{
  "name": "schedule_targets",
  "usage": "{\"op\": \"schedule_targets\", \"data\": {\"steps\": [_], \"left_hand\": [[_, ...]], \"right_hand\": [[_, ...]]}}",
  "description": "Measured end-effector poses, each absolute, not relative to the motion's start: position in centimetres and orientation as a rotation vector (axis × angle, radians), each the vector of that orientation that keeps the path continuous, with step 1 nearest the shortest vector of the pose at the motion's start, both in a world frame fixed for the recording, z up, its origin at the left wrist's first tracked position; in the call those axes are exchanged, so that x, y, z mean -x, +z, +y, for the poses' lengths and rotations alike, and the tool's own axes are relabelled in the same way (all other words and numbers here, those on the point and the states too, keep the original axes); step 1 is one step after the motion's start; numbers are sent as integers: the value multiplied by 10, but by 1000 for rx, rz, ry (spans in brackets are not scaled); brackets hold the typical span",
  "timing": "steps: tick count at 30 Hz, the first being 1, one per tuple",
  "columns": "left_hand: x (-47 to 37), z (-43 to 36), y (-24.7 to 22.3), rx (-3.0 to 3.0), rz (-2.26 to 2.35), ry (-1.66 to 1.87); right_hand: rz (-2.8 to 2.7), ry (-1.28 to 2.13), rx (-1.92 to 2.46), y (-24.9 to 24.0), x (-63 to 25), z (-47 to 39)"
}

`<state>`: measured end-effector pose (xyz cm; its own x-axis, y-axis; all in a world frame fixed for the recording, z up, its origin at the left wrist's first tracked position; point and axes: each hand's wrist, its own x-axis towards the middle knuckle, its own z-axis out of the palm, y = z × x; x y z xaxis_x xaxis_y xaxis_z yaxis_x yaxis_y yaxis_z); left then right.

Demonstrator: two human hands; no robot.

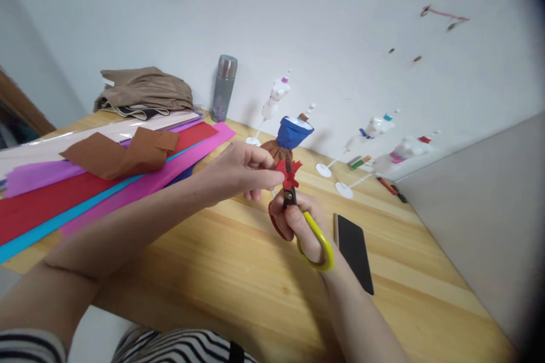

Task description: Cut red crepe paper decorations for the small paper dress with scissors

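My right hand (300, 218) is closed round the handles of a pair of scissors (317, 244), one loop yellow-green and the other red. The dark blades point away from me and pass by a small red piece of paper (289, 174) with a jagged, flower-like edge. Between thumb and fingers, my left hand (251, 170) pinches that red piece at its left side. Just behind the blades stands a small mannequin (294, 133) dressed in a blue top and a brown lower part, partly hidden by my hands.
Coloured paper sheets (97, 198) and a folded brown piece (123, 153) lie at left, near a brown cloth (147, 91) and a flask (224, 88). White mannequins (276, 96) line the wall. A phone (353, 252) lies right; a red-and-black tool (392, 189) lies beyond.
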<state>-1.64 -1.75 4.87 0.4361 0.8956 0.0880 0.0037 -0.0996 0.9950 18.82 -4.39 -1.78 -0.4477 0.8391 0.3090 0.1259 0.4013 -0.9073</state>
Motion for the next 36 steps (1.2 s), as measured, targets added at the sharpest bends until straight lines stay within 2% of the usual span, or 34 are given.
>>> {"op": "schedule_targets", "data": {"steps": [14,36], "left_hand": [[10,-17,46,-1584,967,1031],[10,-21,54,-1284,945,1024]], "right_hand": [[-1806,1069,841,-17,-182,-47],[-1762,1146,847,-16,-181,-49]]}}
